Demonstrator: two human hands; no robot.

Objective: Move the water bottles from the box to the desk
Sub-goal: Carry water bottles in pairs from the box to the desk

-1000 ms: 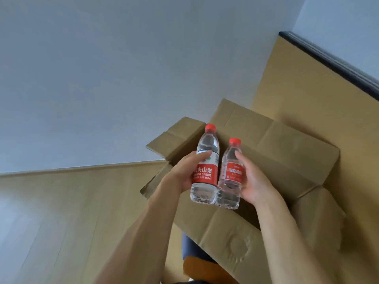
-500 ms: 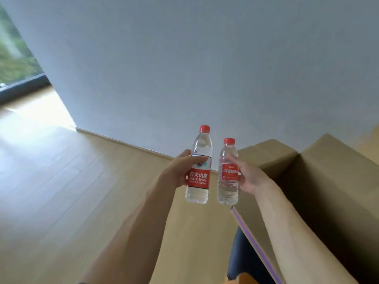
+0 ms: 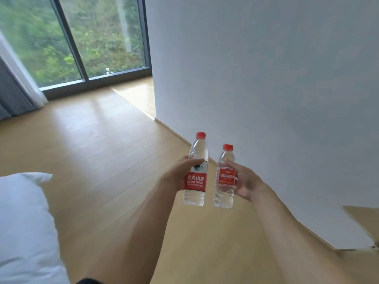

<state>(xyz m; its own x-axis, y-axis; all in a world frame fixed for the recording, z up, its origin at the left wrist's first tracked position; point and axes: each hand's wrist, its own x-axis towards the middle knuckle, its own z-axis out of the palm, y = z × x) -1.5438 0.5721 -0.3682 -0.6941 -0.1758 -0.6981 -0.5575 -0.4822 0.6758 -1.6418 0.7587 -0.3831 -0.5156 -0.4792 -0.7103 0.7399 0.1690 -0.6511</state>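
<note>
Bottles, two, both held up in mid-air over the wood floor [image 3: 106,152], upright, caps up, side by side w/ a narrow gap, not touching.

L: left hand [image 3: 180,175] wrapped round the taller bottle [image 3: 195,171] at label height; thumb lies across the front just above the red label, fingers curl behind. Clear water, red cap, red label w/ white print.

R: right hand [image 3: 246,184] grips the shorter bottle [image 3: 225,177] from its right side; thumb on the front near the shoulder, fingers behind the label. Red cap, red label, print blurred, can't read.

Both forearms bare, reaching fwd from bottom of frame.

Surroundings: white wall [image 3: 266,78] directly behind the bottles, runs to a corner approx. centre frame. Big window [image 3: 82,37] w/ dark frame at upper left, greenery outside. Grey curtain [image 3: 12,95] at far left edge. White pillow [image 3: 24,226] at lower left. Cardboard flap [image 3: 363,220] just in view at right edge, well apart from both bottles; no tabletop in view.
</note>
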